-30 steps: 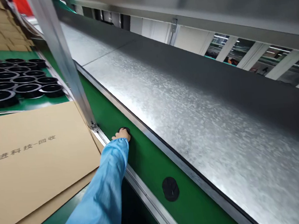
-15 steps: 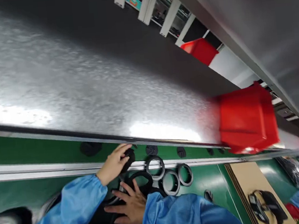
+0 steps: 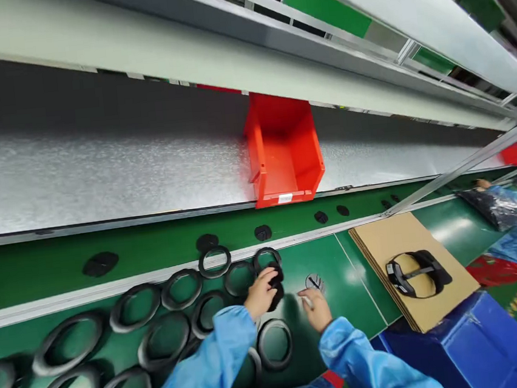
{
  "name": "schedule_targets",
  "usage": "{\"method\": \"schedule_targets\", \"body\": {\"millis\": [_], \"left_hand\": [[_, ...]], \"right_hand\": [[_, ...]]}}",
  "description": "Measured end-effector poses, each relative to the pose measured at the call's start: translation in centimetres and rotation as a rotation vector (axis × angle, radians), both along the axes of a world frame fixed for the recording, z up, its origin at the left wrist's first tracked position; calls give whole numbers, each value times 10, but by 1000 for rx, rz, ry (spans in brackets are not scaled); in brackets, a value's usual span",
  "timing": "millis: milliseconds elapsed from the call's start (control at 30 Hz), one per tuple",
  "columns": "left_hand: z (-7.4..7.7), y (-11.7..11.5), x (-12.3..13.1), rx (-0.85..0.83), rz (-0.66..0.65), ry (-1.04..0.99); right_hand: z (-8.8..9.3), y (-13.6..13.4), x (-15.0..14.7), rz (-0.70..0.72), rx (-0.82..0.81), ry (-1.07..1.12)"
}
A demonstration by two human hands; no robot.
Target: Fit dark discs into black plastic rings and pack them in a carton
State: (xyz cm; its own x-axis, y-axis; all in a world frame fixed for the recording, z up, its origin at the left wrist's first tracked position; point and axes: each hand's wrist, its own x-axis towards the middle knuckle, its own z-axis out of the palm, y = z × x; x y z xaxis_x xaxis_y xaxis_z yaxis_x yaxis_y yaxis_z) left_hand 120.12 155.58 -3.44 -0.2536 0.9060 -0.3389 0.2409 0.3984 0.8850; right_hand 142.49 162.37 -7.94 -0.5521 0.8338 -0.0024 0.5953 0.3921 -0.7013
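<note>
**Left hand (image 3: 261, 294) is gripping a black rubber ring (image 3: 275, 287) above the green bench (image 3: 336, 290).**
Right hand (image 3: 316, 311) is curling narrow, near a small round disc (image 3: 315, 284); far red bin's (image 3: 282, 155) white label (image 3: 285, 198) is too small for reading.

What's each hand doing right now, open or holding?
Left hand: closed, holding a black ring.
Right hand: fingers curled at a small pale item; cannot tell if gripped.

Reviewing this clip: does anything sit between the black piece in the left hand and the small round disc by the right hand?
Nothing visible does. Only bare green surface separates the black piece, held in the left hand, from the small round disc just beyond the right hand.
</note>
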Motion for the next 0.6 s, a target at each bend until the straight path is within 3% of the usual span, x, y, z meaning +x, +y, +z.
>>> {"method": "schedule_targets", "body": {"millis": [100, 167, 267, 333, 400, 467, 533, 600], "left_hand": [[-15, 43, 74, -89, 8, 84], [-27, 64, 111, -124, -16, 131], [-40, 77, 145, -134, -82, 158], [-43, 77, 152, -103, -127, 159], [-43, 73, 145, -48, -154, 159], [-40, 66, 118, 9, -138, 173], [-37, 55, 70, 46, -59, 218], [-34, 38, 4, 51, 79, 300]], "right_hand": [[-12, 29, 64, -227, -70, 6], [-18, 42, 94, -321, -108, 13], [-22, 56, 121, -394, -144, 12], [-25, 65, 123, -404, -158, -3], [-31, 76, 111, -381, -164, -21], [-40, 91, 82, -314, -161, -33], [-51, 108, 38, -211, -146, -42], [-61, 126, -16, -87, -118, -54]]}}
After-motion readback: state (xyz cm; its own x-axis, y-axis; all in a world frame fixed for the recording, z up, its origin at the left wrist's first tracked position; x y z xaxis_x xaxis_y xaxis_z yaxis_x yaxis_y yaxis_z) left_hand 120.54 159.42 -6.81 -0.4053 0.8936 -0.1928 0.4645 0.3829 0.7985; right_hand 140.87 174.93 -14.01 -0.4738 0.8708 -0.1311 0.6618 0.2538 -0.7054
